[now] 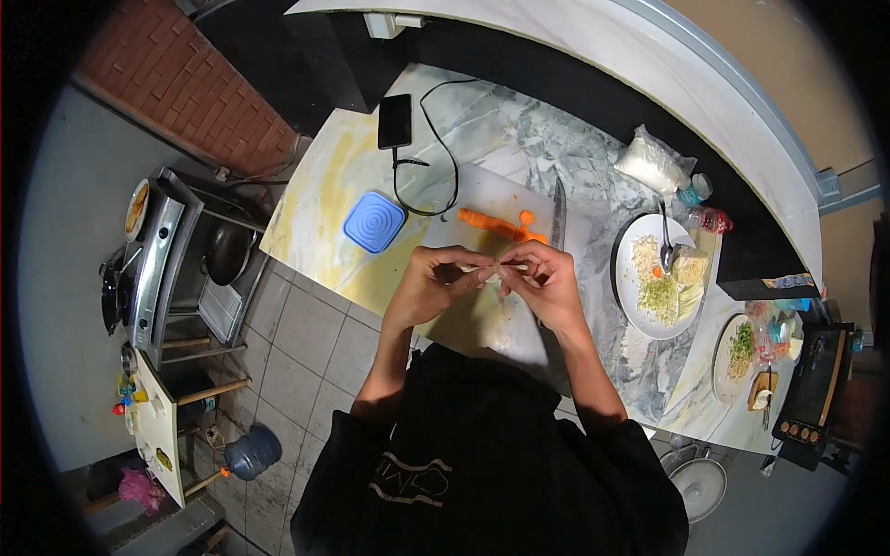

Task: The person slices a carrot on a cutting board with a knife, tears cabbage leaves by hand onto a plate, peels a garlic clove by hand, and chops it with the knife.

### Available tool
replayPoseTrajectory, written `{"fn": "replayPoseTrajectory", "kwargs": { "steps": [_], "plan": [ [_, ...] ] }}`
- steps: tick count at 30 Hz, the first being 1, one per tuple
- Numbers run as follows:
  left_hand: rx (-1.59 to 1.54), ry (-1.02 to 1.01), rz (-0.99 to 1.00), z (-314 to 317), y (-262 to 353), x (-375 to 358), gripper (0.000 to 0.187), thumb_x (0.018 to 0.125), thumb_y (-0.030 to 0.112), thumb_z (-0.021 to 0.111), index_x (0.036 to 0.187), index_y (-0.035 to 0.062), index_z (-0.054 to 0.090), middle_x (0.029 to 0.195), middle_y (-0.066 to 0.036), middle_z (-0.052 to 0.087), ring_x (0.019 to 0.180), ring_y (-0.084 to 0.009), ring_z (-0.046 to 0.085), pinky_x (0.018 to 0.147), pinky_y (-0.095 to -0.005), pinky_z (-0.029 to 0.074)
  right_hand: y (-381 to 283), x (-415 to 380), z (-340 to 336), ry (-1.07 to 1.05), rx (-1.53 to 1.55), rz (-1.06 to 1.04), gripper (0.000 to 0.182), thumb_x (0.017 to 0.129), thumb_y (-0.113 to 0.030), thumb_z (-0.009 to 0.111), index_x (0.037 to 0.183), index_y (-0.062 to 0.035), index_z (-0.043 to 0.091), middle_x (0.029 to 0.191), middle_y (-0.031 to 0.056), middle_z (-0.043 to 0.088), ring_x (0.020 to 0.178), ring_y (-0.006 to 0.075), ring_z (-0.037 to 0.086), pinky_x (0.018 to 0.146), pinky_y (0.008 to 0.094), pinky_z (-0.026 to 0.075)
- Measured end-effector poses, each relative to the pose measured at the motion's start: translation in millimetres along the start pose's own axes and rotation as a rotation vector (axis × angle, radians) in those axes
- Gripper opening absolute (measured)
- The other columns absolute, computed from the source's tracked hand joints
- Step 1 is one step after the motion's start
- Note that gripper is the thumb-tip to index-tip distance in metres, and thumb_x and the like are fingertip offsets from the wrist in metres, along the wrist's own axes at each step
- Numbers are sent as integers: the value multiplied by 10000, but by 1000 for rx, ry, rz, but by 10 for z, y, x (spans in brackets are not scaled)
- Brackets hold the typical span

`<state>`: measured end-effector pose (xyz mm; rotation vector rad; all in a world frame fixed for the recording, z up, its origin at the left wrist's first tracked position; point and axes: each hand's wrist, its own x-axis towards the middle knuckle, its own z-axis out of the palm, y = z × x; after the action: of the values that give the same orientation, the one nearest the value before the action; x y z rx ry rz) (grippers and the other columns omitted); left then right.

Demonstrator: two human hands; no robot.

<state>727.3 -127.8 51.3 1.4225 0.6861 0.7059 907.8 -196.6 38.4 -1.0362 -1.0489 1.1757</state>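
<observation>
Both my hands meet above a white cutting board, fingertips nearly touching. My left hand and my right hand pinch a small pale piece between them; its kind is too small and covered to make out. Just beyond the fingers, cut orange carrot lies on the board. A knife rests along the board's right side, its blade pointing away from me. Small pale scraps are scattered on the board below my hands.
At right stands a white plate with shredded vegetables and a spoon. Behind it are a bag of white powder and a bottle. A blue-lidded container and a cabled phone lie left. A stove stands far left.
</observation>
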Motion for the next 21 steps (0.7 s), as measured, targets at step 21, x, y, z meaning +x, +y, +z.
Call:
{"fn": "replayPoseTrajectory", "kwargs": {
  "steps": [21],
  "plan": [
    [50,-66,-42,13,-104,11,176,890,42,655,1040,-49,674,921,-60,693,819,-93,612,726,-246,511,96,-22,-18,-2,39,62,95,882,65,603,967,35,572,878,87,641,688,132,636,605,238,509]
  ]
}}
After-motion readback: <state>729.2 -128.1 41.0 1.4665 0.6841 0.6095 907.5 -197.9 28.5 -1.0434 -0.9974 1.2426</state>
